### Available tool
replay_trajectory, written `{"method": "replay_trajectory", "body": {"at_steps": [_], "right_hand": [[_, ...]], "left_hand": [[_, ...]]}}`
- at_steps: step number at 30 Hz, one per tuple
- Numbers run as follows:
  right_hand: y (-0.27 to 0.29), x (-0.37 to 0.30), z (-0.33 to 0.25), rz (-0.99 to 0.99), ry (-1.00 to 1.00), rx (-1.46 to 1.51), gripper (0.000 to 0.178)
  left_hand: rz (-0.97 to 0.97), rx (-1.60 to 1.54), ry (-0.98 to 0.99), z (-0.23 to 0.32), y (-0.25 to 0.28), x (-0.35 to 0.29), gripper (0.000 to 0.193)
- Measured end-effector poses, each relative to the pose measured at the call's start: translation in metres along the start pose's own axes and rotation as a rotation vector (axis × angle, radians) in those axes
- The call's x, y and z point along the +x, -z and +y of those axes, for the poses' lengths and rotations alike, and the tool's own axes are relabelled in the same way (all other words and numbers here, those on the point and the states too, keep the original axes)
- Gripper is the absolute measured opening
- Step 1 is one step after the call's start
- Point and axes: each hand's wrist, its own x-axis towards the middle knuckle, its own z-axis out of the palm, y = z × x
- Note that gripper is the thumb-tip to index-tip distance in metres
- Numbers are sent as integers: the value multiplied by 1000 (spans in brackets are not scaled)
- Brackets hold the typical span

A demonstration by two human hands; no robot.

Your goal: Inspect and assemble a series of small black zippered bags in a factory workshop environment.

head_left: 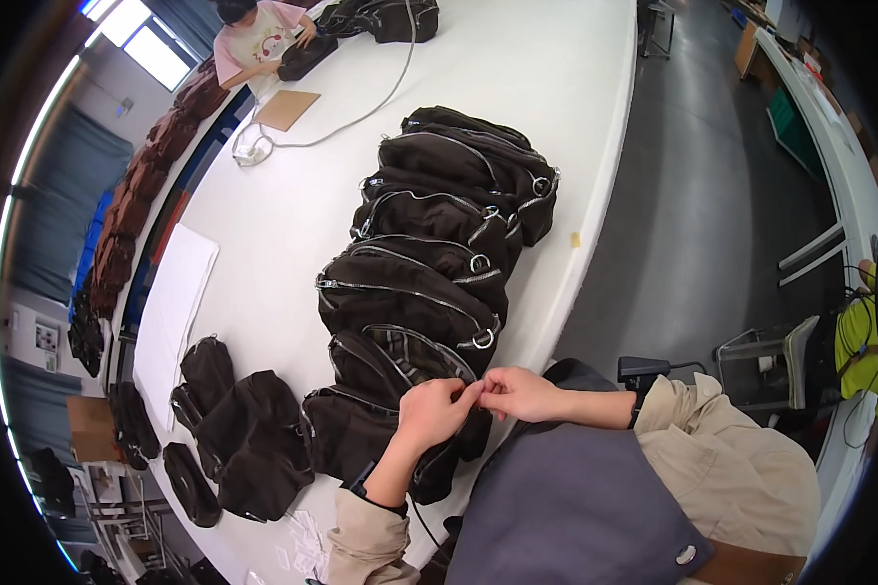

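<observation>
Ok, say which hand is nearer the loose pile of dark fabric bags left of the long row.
Left. The left hand is to the loose pile's right, a row bag between them; the right hand is farther right.

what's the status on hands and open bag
Left hand, right hand: pinched together, anything held too small to tell. Open black bag: close by, partly hidden. Other bags crowd it.

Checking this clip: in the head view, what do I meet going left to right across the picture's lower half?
Cardboard box, loose group of dark bags, left hand, right hand, metal-framed chair, yellow-green cloth.
</observation>
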Motion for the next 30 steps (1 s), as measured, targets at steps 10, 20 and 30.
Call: {"method": "replay_trajectory", "body": {"at_steps": [10, 20, 30], "right_hand": [[1, -18, -60, 379, 364, -360, 21], [46, 7, -75, 239, 185, 102, 23], [28, -27, -107, 243, 358, -206, 22]], "left_hand": [[-226, -704, -89, -31, 17, 28, 39], [-208, -422, -228, -16, 67, 12, 31], [-194, -633, -356, -19, 56, 12, 35]]}}
